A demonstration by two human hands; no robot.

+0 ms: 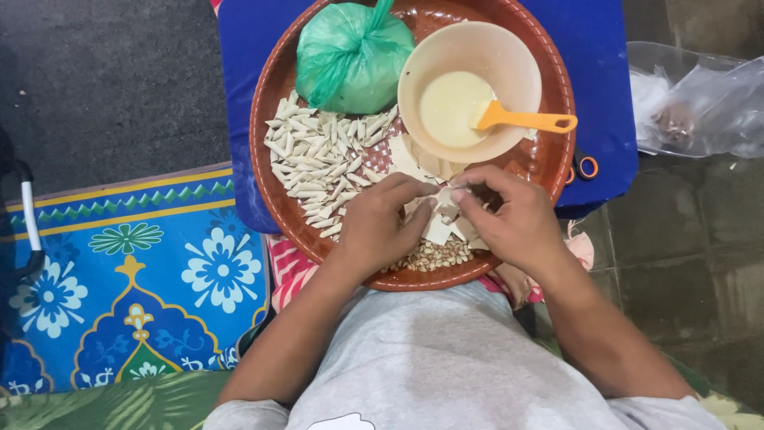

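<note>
Hands first: left hand [380,223] and right hand [509,219] pinch one small pastry square [442,201] between them over the brown round tray [274,119], apparently mid-fold. Next probably needs a tight roll, matching the finished rolls [318,163] beside the beige bowl [469,56].

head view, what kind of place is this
Probably a home floor used for making snacks by hand: a patterned mat over grey tiles, and a round brown tray of rolled pastry pieces on the person's lap.
</note>
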